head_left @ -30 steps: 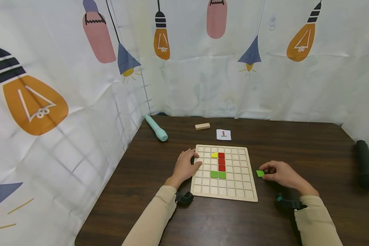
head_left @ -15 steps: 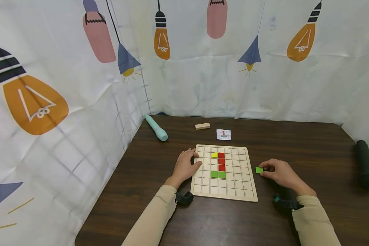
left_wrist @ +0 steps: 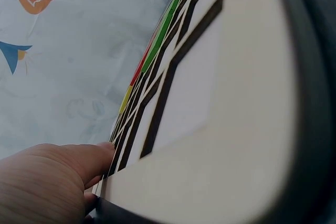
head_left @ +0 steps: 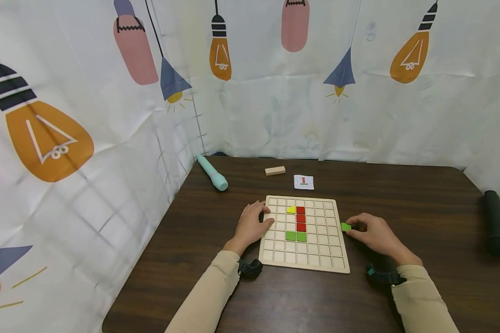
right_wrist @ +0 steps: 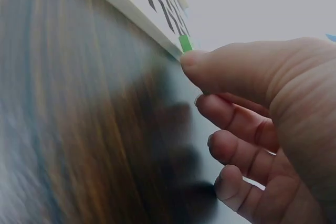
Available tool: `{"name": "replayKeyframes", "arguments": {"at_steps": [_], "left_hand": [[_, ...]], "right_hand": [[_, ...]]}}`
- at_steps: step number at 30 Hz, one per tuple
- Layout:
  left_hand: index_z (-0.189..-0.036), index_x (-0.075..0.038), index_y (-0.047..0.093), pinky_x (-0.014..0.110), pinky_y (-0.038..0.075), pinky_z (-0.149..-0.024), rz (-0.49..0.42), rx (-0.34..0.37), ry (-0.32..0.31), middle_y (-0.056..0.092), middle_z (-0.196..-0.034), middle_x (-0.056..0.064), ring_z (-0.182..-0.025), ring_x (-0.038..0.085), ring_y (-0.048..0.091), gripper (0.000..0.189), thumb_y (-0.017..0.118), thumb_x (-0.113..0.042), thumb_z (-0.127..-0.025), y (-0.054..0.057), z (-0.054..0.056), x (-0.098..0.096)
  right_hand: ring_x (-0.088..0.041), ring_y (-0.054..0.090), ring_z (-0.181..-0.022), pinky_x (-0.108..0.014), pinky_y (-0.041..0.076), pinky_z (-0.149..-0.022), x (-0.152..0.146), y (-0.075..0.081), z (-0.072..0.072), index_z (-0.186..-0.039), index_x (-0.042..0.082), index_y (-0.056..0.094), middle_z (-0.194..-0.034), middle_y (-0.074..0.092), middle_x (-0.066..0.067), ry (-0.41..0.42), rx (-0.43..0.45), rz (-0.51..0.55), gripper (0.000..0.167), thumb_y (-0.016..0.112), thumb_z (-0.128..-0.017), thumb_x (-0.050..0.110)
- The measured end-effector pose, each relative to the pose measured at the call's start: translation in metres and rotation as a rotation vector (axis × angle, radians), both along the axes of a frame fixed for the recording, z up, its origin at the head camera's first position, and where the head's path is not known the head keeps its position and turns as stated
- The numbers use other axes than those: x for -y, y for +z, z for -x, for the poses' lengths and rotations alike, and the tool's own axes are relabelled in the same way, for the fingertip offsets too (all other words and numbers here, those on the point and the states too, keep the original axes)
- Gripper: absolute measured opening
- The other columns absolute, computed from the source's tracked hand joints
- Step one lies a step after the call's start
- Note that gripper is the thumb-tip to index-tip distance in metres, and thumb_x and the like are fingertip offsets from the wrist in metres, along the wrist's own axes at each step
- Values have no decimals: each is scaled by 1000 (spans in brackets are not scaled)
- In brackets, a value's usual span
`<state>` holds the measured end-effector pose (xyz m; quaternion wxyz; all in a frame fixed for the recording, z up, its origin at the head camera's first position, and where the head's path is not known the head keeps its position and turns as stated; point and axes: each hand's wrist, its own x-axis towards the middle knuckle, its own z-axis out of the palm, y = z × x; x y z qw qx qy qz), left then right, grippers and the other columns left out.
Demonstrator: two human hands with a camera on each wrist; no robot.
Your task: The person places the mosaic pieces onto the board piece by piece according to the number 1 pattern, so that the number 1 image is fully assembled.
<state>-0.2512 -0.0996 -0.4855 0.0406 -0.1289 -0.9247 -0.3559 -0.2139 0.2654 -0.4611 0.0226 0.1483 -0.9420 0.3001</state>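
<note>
A wooden grid board (head_left: 325, 265) lies on the dark table, with a yellow piece (head_left: 291, 210), a column of three red tiles (head_left: 301, 218) and two green tiles (head_left: 296, 236) in its cells. My left hand (head_left: 250, 226) holds the board's left edge; in the left wrist view its thumb (left_wrist: 89, 158) lies over the edge. Just off the right edge, my right hand (head_left: 372, 233) pinches a loose green tile (head_left: 346, 227) between thumb and finger. The right wrist view shows this green tile (right_wrist: 185, 43) beyond the thumb tip, other fingers loosely curled below.
Behind the board lie a small card (head_left: 303, 182) with a printed coloured grid pattern and a wooden block (head_left: 275, 170). A mint-coloured, club-shaped object (head_left: 212, 173) is at the back left. A black cylinder (head_left: 497, 224) lies at the table's right edge. Patterned curtains surround the table.
My right hand has moved left with the green tile, from the bare table up to the board's right edge. The left hand and the board have stayed put.
</note>
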Motion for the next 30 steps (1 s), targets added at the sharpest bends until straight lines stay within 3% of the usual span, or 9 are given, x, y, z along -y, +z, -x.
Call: {"name": "replayKeyframes", "arguments": {"at_steps": [13,22,30], "left_hand": [[-110,-14,64,42,16,-122,-4,-12,-6,47,-148,7,-143,26,33,25,67,-31,-93,1,0,0],[-111,-15,63,40,15,-122,-2,-4,-3,47,-148,6,-143,24,32,25,67,-31,-93,0,0,0],[-111,-15,64,39,14,-122,-7,5,2,46,-148,5,-144,24,32,25,68,-32,-93,0,0,0]], "right_hand": [[-12,46,-69,-25,38,-53,25,-5,0,-110,10,70,-97,61,-1,27,-41,54,24,75,-88,19],[-9,45,-68,-24,38,-55,42,-6,-3,-107,13,71,-85,54,5,95,-47,89,20,75,-88,17],[-12,49,-75,-24,43,-61,56,-8,-5,-107,16,72,-100,62,5,90,-31,88,22,76,-86,19]]}}
